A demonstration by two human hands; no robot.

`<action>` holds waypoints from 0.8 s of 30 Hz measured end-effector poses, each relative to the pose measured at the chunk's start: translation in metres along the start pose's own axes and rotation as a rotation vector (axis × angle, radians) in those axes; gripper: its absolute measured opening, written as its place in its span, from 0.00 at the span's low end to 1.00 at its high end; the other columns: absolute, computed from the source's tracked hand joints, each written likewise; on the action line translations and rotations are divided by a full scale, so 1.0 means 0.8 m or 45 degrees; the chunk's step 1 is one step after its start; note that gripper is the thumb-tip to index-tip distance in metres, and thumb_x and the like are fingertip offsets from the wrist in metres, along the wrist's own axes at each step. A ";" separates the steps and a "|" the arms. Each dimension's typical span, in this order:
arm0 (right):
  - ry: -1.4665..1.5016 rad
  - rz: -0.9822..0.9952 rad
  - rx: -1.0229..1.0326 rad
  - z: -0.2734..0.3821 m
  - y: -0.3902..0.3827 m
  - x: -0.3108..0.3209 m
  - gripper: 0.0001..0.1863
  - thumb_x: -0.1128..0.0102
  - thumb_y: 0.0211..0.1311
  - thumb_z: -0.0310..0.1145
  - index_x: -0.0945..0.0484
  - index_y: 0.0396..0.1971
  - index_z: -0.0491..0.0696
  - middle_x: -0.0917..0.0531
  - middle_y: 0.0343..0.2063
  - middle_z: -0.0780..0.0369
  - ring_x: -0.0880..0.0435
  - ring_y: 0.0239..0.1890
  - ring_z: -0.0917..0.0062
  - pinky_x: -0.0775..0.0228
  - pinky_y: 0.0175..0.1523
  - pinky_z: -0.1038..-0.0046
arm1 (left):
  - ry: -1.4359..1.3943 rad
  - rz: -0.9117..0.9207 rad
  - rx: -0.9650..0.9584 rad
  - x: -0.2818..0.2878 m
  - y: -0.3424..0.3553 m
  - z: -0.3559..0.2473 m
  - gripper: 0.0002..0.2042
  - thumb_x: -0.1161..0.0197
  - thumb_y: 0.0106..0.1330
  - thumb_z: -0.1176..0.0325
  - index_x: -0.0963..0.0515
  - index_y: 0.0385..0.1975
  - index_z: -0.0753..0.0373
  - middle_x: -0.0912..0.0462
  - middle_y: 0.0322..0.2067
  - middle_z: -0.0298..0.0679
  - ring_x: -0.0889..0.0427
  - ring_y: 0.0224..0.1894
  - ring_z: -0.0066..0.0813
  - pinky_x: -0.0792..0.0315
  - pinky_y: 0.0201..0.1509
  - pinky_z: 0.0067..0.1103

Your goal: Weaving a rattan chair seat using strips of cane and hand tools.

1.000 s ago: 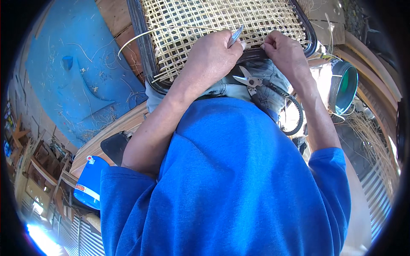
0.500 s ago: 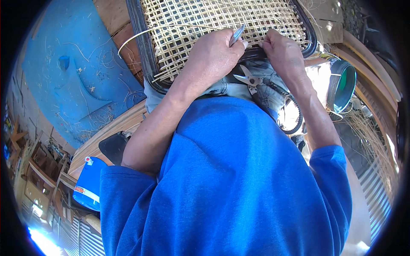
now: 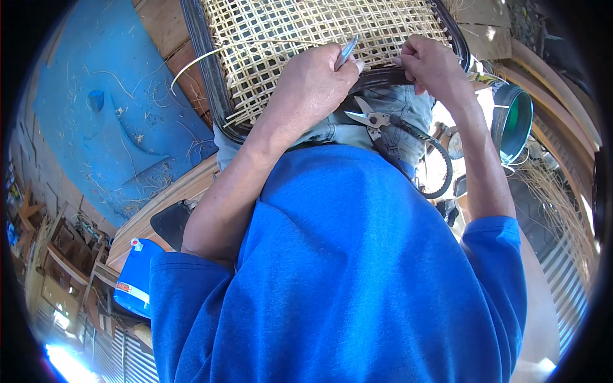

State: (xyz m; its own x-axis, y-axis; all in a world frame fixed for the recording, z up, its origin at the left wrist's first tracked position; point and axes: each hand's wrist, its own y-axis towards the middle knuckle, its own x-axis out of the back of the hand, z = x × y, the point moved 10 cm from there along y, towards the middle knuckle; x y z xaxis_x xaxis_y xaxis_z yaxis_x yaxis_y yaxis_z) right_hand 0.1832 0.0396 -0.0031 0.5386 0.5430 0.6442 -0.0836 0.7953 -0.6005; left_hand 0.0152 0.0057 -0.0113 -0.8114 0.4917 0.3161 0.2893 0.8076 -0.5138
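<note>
A woven cane panel [image 3: 268, 29] in a dark wooden frame [image 3: 203, 54] lies across my lap. My left hand [image 3: 310, 86] is closed around a pointed, silvery metal tool [image 3: 347, 52], its tip up above the weave near the frame's near side. My right hand [image 3: 439, 71] is at the near right part of the frame, fingers curled and pinched together; what they grip is too small to make out. A loose cane strand [image 3: 191, 62] curves out over the frame's left side. Pruning shears [image 3: 378, 120] with parted blades lie on my lap between my forearms.
To the left a blue sheet [image 3: 70, 121] carries cane scraps. A blue jug [image 3: 137, 274] stands beside my left elbow. At the right are a green-lined bucket [image 3: 514, 124], a bundle of loose cane strands [image 3: 555, 204] and curved wooden strips [image 3: 555, 89].
My right hand has shifted right and slightly up, away from my left hand, and its wrist has turned. My left hand moved slightly left with the pointed tool still in it.
</note>
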 end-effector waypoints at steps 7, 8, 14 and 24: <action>-0.341 0.048 0.010 0.007 0.013 -0.003 0.11 0.44 0.58 0.35 0.25 0.26 0.41 0.25 0.13 0.61 0.25 0.12 0.76 0.34 0.20 0.72 | -0.084 -0.084 -0.027 0.004 0.000 0.002 0.15 0.44 0.62 0.59 0.24 0.25 0.68 0.26 0.14 0.47 0.24 0.18 0.37 0.30 0.28 0.31; -0.431 0.017 0.052 0.011 0.015 -0.002 0.12 0.43 0.58 0.36 0.25 0.25 0.41 0.25 0.13 0.60 0.24 0.14 0.74 0.32 0.21 0.70 | -0.081 -0.091 -0.014 0.006 0.000 0.003 0.15 0.44 0.62 0.59 0.24 0.25 0.68 0.26 0.15 0.47 0.24 0.18 0.37 0.31 0.27 0.31; -0.881 -0.338 0.438 0.021 0.011 -0.005 0.15 0.42 0.56 0.40 0.25 0.28 0.42 0.21 0.17 0.57 0.19 0.22 0.66 0.29 0.30 0.66 | -0.032 -0.014 0.003 -0.001 0.006 0.000 0.14 0.44 0.63 0.60 0.23 0.32 0.67 0.23 0.20 0.40 0.27 0.20 0.24 0.33 0.27 0.23; 0.463 -0.401 -0.026 -0.094 -0.113 0.106 0.14 0.46 0.62 0.40 0.24 0.25 0.44 0.27 0.13 0.69 0.34 0.12 0.90 0.44 0.17 0.85 | -0.178 -0.026 0.266 0.008 -0.002 0.025 0.12 0.43 0.63 0.63 0.23 0.34 0.69 0.24 0.20 0.34 0.28 0.22 0.18 0.34 0.27 0.19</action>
State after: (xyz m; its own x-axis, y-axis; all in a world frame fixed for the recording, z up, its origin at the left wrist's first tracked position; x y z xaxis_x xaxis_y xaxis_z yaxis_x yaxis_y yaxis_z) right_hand 0.2996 -0.0062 0.0701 0.7939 0.1443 0.5907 0.1453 0.8982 -0.4148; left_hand -0.0005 0.0011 -0.0242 -0.8826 0.4142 0.2222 0.1726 0.7253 -0.6665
